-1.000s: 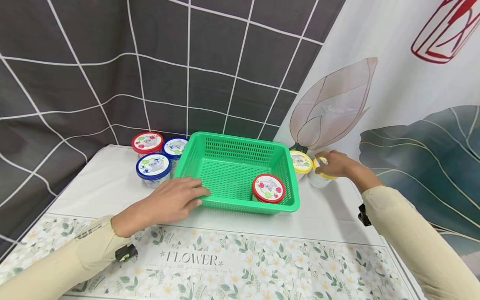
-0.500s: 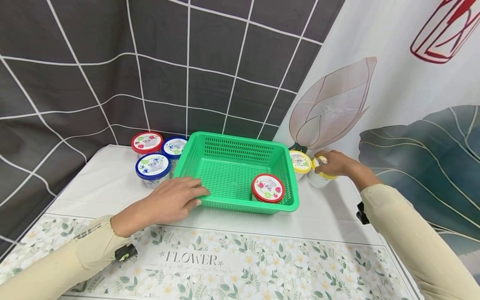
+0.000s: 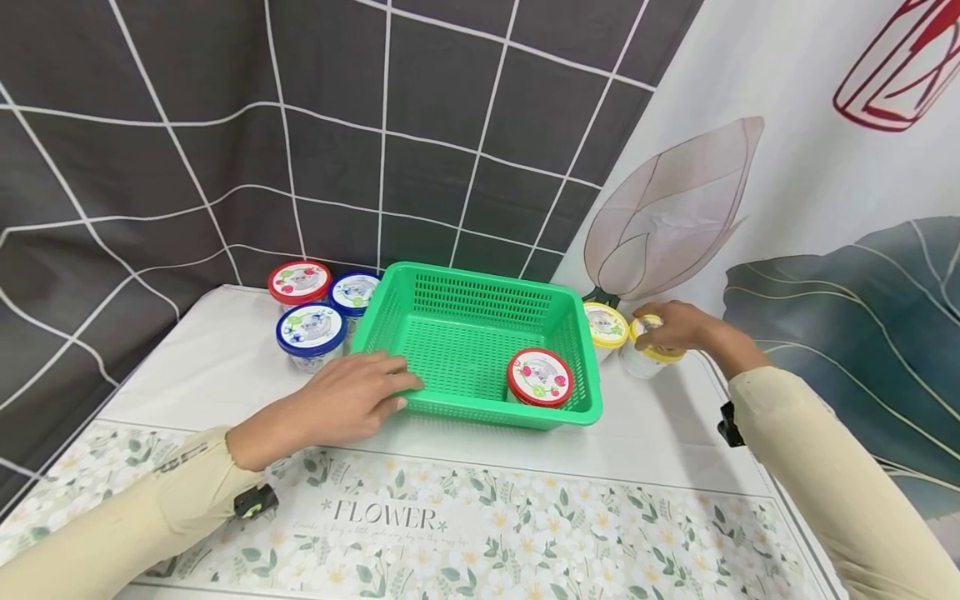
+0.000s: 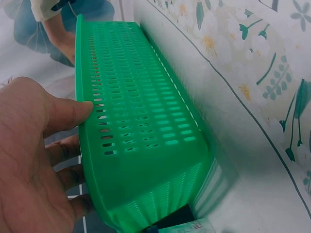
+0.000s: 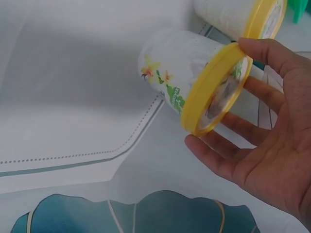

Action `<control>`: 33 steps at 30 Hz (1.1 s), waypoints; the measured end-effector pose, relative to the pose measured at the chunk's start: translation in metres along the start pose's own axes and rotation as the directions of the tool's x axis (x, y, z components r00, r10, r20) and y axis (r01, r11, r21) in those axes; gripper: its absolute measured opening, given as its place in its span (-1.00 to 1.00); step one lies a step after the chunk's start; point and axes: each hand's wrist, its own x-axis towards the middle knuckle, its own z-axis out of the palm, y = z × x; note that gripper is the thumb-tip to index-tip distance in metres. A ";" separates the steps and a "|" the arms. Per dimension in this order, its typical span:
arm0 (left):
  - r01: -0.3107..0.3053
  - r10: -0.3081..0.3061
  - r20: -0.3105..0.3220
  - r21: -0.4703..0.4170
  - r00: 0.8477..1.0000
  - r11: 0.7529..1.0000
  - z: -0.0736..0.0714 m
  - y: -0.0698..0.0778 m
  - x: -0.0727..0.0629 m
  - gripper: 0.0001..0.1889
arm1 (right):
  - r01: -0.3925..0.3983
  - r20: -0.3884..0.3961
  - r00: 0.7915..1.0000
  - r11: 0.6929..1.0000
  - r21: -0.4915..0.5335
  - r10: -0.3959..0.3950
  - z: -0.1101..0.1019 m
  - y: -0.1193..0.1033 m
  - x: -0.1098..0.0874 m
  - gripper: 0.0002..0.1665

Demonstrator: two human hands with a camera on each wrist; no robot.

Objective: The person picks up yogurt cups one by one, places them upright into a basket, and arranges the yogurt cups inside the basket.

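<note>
My left hand [image 3: 347, 398] grips the near left corner of a green plastic basket [image 3: 480, 410]. In the left wrist view its thumb [image 4: 73, 112] lies on the outer side of the rim and the fingers reach over to the inside. At the right, my right hand [image 3: 678, 327] holds a white tub with a yellow lid [image 5: 216, 92] by the lid's edge, thumb and fingers spread around it. A second yellow-lidded tub [image 3: 605, 327] stands between that tub and the basket. Inside the basket, at its near right, sits a red-lidded tub [image 3: 540, 377].
Left of the basket stand two blue-lidded tubs, the nearer one [image 3: 311, 330] in front, and another red-lidded tub [image 3: 300, 282]. A dark grid-patterned cloth [image 3: 322, 150] hangs behind the table. A flower-print strip [image 3: 480, 525] runs along the table's front.
The head view has shifted slightly. Both hands keep their places, the left on the basket's rim and the right on the yellow-lidded tub.
</note>
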 end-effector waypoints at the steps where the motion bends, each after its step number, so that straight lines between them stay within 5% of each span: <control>1: -0.002 0.002 0.000 -0.001 1.000 1.000 0.000 0.000 0.000 -0.72 | 0.004 0.005 1.000 1.000 0.002 -0.004 -0.001 0.000 0.000 -0.05; 18: -0.001 0.001 0.003 0.000 1.000 1.000 0.002 -0.001 0.001 -0.72 | -0.036 0.098 0.995 0.998 0.053 0.031 -0.007 0.000 -0.003 -0.01; 33: 0.008 -0.008 0.016 0.004 1.000 1.000 0.000 0.000 0.000 -0.71 | -0.029 0.088 0.996 0.999 0.043 0.025 -0.014 -0.006 -0.013 -0.05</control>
